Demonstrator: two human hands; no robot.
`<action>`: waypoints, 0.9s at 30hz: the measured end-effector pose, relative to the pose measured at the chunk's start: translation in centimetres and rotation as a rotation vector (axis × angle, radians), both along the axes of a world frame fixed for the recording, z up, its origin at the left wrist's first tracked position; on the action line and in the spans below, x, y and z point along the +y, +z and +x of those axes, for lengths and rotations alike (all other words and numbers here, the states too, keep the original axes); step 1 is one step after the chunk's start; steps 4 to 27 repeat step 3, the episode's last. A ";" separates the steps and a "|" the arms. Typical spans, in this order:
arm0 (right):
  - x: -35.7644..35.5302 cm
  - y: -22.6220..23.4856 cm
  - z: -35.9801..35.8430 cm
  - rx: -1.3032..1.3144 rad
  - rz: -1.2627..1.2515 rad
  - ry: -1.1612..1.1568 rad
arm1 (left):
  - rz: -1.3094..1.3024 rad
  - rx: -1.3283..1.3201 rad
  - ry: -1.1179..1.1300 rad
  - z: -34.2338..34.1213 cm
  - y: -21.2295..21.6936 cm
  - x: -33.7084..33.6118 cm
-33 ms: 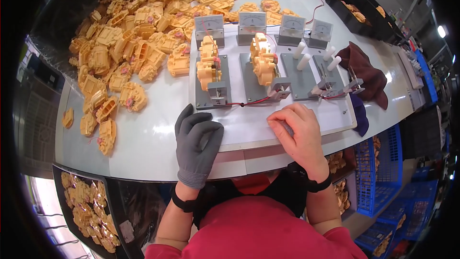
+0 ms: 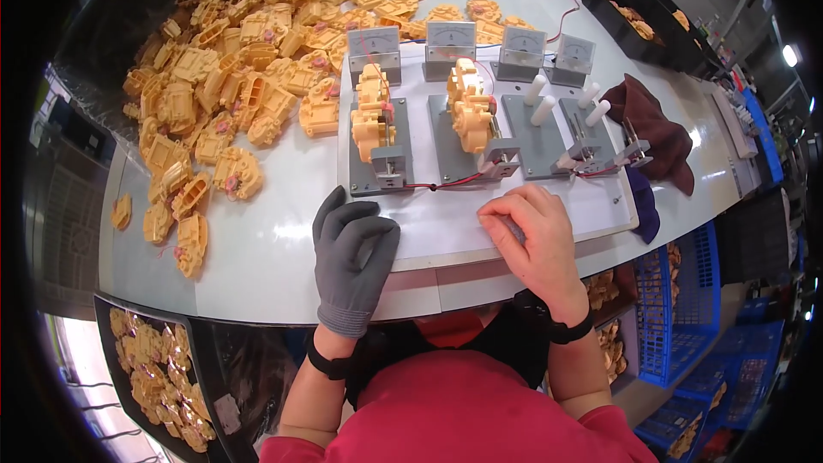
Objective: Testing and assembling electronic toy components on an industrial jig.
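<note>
My left hand (image 2: 353,253), in a grey knit glove, rests at the near edge of the white board (image 2: 420,240). Its fingers are loosely bent and apart, with nothing in them. My bare right hand (image 2: 536,244) lies on the same edge further right, fingers relaxed and curved, holding nothing visible. Beyond the hands stand grey test fixtures with metal clamp blocks. One yellow plastic gear housing (image 2: 374,116) sits upright on the left fixture (image 2: 403,133), another yellow housing (image 2: 471,107) on the middle fixture (image 2: 443,133). The right fixture (image 2: 523,150) carries bare white pegs (image 2: 543,111).
Several analog meters (image 2: 451,39) line the board's back. A large heap of yellow housings (image 2: 214,69) covers the table's left and back. A brown cloth (image 2: 656,133) lies at right, a black bin (image 2: 643,21) behind it. Blue crates (image 2: 686,317) stand below right; a black tray (image 2: 184,326) sits below left.
</note>
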State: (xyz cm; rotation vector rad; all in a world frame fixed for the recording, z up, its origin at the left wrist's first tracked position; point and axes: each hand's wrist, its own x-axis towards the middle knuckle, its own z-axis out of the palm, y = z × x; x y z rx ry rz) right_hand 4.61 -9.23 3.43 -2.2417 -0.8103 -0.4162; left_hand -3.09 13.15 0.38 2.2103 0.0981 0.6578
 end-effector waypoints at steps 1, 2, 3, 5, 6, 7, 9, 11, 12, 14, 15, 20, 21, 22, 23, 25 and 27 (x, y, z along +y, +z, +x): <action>0.0 0.0 0.0 0.000 -0.005 0.004 | -0.013 0.002 0.000 0.0 -0.1 0.0; 0.0 -0.1 0.0 0.001 -0.010 -0.003 | -0.026 0.004 0.000 0.0 -0.2 0.0; 0.0 0.0 -0.1 0.003 -0.014 -0.007 | -0.024 0.005 0.001 0.0 -0.1 0.0; 0.0 0.0 -0.1 0.003 -0.014 -0.007 | -0.024 0.005 0.001 0.0 -0.1 0.0; 0.0 0.0 -0.1 0.003 -0.014 -0.007 | -0.024 0.005 0.001 0.0 -0.1 0.0; 0.0 0.0 -0.1 0.003 -0.014 -0.007 | -0.024 0.005 0.001 0.0 -0.1 0.0; 0.0 0.0 -0.1 0.003 -0.014 -0.007 | -0.024 0.005 0.001 0.0 -0.1 0.0; 0.0 0.0 -0.1 0.003 -0.014 -0.007 | -0.024 0.005 0.001 0.0 -0.1 0.0; 0.0 0.0 -0.1 0.003 -0.014 -0.007 | -0.024 0.005 0.001 0.0 -0.1 0.0; 0.0 0.0 -0.1 0.003 -0.014 -0.007 | -0.024 0.005 0.001 0.0 -0.1 0.0; 0.0 0.0 -0.1 0.003 -0.014 -0.007 | -0.024 0.005 0.001 0.0 -0.1 0.0; 0.0 0.0 -0.1 0.003 -0.014 -0.007 | -0.024 0.005 0.001 0.0 -0.1 0.0; 0.0 0.0 -0.1 0.003 -0.014 -0.007 | -0.024 0.005 0.001 0.0 -0.1 0.0; 0.0 0.0 -0.1 0.003 -0.014 -0.007 | -0.024 0.005 0.001 0.0 -0.1 0.0; 0.0 0.0 -0.1 0.003 -0.014 -0.007 | -0.024 0.005 0.001 0.0 -0.1 0.0; 0.0 0.0 -0.1 0.003 -0.014 -0.007 | -0.024 0.005 0.001 0.0 -0.1 0.0; 0.0 0.0 -0.1 0.003 -0.014 -0.007 | -0.024 0.005 0.001 0.0 -0.1 0.0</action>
